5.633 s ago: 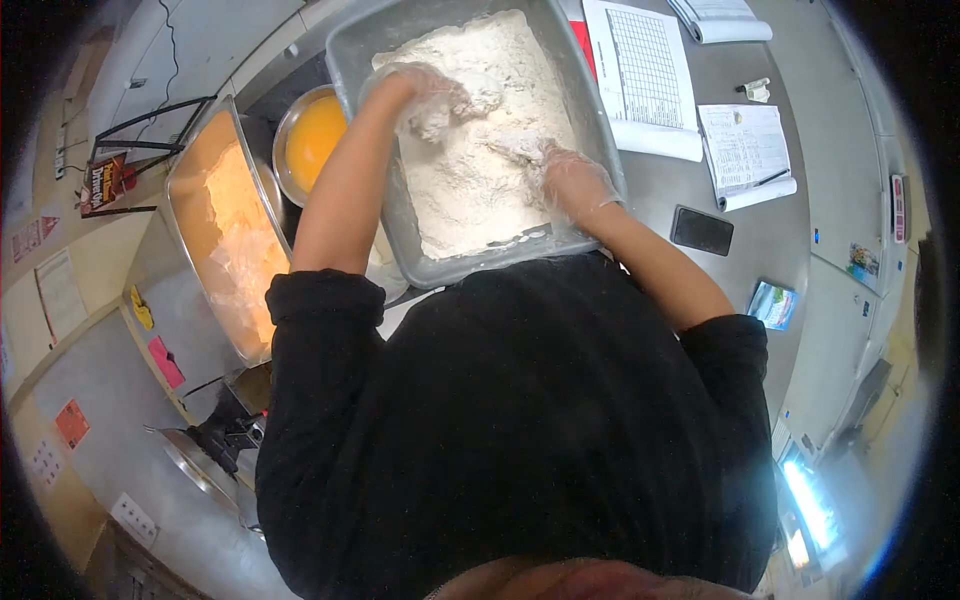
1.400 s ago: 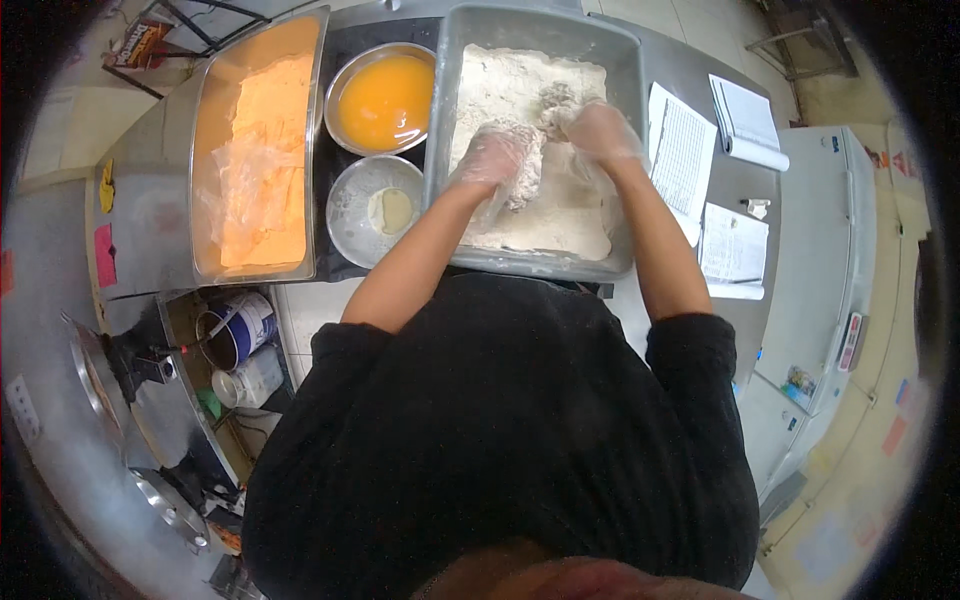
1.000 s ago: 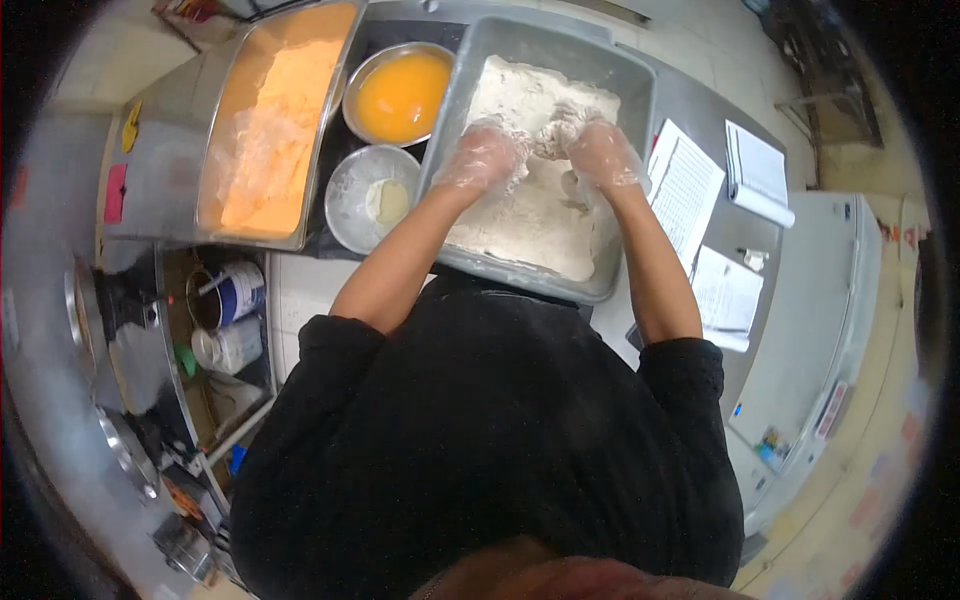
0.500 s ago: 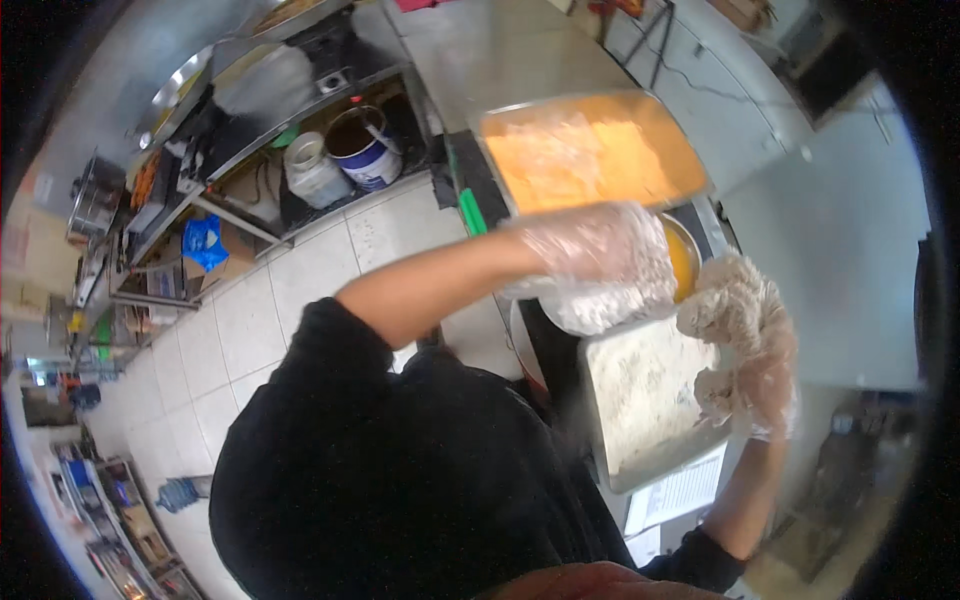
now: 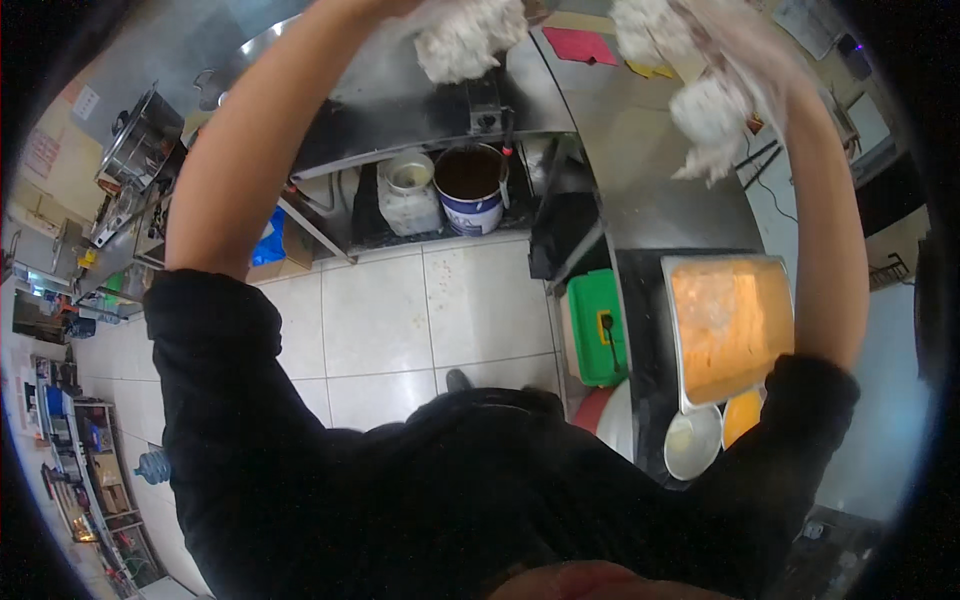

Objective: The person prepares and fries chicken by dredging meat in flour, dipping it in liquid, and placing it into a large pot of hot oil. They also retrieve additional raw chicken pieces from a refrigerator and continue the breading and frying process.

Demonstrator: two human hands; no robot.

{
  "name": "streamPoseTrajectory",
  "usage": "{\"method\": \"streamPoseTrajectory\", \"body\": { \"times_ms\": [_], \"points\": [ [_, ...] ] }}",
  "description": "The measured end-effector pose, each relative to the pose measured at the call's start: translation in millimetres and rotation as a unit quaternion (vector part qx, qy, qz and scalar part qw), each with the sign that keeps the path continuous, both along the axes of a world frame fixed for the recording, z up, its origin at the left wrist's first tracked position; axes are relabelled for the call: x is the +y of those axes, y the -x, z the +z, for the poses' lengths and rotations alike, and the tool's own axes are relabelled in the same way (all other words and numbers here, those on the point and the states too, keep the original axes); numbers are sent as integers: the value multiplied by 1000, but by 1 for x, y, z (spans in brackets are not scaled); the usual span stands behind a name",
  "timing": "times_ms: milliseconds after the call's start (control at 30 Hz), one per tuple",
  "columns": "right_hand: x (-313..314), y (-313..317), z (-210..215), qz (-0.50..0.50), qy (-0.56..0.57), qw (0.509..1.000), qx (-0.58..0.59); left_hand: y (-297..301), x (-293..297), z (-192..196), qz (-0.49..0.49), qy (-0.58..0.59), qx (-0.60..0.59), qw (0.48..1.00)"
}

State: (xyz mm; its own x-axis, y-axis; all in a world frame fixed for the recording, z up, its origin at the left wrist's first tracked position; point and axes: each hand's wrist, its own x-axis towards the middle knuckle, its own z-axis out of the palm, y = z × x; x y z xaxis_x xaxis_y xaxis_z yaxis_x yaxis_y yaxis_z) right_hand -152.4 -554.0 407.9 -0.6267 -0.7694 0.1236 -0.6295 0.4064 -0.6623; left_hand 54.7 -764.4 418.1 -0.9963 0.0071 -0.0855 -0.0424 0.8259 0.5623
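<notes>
Raised since the earlier frame, the left hand (image 5: 424, 14) grasps a flour-coated clump (image 5: 470, 42) on its right, top centre; blurred right hand (image 5: 748, 45) seemingly clutches pale clumps (image 5: 710, 112) leftward, upper right.

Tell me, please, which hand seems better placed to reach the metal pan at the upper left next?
Probably the left hand: in the picture it appears nearer the metal pan, with a floured piece in its grasp. The right hand, also holding floured food, is much farther right.
</notes>
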Motion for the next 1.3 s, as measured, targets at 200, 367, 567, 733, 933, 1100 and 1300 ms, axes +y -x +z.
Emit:
{"method": "streamPoseTrajectory", "body": {
  "times_ms": [200, 367, 567, 733, 933, 1100, 1300],
  "points": [
    [-227, 127, -24, 36, -61, 992, 107, 116, -183, -54, 90, 139, 83, 983],
    [-392, 245, -75, 64, -106, 975, 187, 217, -320, -112, 173, 206, 82, 960],
    [-532, 365, -124, 100, -160, 952, 240, 320, -443, -167, 237, 234, 23, 943],
    [-607, 395, -189, 152, -188, 938, 250, 333, -489, -222, 283, 230, -26, 931],
    [-632, 401, -219, 184, -194, 930, 250, 331, -493, -246, 298, 214, -42, 929],
    [-635, 395, -217, 193, -192, 925, 265, 326, -487, -248, 306, 206, -39, 929],
    [-626, 381, -204, 192, -181, 923, 279, 321, -475, -248, 312, 209, -23, 926]
  ]
}}
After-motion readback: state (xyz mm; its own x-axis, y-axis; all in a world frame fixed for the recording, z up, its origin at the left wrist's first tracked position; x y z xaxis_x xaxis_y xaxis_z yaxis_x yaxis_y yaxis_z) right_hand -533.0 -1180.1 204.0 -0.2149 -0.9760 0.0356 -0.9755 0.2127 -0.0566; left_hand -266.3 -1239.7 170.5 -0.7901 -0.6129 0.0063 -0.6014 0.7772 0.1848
